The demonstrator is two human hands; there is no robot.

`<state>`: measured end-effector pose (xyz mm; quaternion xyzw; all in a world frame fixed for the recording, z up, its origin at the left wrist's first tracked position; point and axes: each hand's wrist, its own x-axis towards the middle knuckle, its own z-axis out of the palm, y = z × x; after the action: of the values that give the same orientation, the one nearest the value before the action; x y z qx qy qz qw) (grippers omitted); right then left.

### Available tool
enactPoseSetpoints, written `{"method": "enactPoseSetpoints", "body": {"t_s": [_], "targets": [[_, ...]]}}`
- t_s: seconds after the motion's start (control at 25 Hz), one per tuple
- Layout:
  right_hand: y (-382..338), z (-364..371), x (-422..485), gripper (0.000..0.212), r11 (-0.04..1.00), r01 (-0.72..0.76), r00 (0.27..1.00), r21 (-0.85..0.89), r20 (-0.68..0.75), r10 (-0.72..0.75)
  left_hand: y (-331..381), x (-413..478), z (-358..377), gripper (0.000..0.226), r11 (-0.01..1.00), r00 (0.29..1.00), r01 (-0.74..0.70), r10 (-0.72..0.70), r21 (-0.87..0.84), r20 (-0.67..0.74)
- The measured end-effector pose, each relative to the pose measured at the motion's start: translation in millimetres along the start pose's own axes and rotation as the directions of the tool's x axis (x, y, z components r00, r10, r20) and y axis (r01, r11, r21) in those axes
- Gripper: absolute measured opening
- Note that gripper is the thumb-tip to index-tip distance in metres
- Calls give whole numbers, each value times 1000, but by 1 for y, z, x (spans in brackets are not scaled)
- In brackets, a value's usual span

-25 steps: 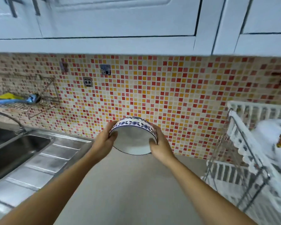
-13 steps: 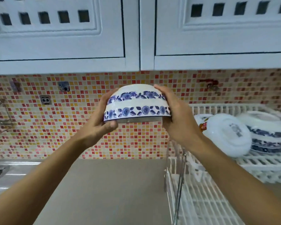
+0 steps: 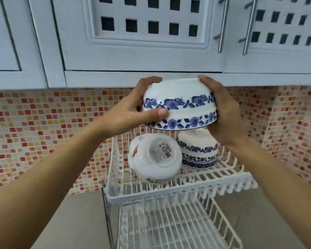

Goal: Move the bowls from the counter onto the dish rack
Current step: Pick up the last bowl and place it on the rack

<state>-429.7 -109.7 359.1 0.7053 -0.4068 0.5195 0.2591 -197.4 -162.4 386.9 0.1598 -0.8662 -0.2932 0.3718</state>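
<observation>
Both hands, left hand and right hand, clamped inverted bowl above dish rack; racked bowls at 6 o'clock; placement pending.

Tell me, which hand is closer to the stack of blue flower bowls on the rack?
Right. The right hand holds the upturned bowl almost directly above the stacked blue-patterned bowls. The left hand grips the bowl's other side, farther left, above the white bowl.
</observation>
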Motion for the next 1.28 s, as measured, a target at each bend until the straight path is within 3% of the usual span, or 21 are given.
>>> {"method": "enactPoseSetpoints", "body": {"t_s": [0.12, 0.2, 0.28, 0.36, 0.52, 0.72, 0.84, 1.0, 1.28], "targets": [[35, -25, -16, 62, 1000, -24, 999, 7, 34, 24, 1, 23, 34, 69, 994, 998, -47, 50, 97, -25], [63, -47, -28, 90, 996, -92, 964, -17, 247, 94, 1, 36, 59, 71, 984, 998, -62, 66, 165, -17], [86, -68, -39, 124, 976, -207, 806, -69, 554, 210, -2, 48, 81, 74, 968, 999, -51, 52, 246, 1], [101, -81, -51, 133, 963, -261, 663, -63, 714, 226, -9, 57, 100, 78, 955, 1000, -9, 3, 296, 20], [123, -80, -66, 129, 925, -381, 585, 11, 777, 232, -28, 67, 128, 81, 914, 995, 50, -82, 402, 62], [137, -59, -75, 143, 960, -272, 565, -60, 798, 210, -40, 68, 147, 90, 784, 969, 59, -193, 618, 152], [139, -48, -80, 147, 968, -237, 569, -79, 797, 204, -44, 64, 153, 102, 768, 961, 44, -207, 639, 182], [141, -39, -84, 140, 982, -176, 591, -70, 791, 162, -53, 58, 159, 125, 710, 960, 28, -215, 703, 179], [142, -36, -87, 129, 994, -92, 599, -61, 794, 105, -60, 52, 166, 134, 605, 957, 25, -245, 796, 157]]}}
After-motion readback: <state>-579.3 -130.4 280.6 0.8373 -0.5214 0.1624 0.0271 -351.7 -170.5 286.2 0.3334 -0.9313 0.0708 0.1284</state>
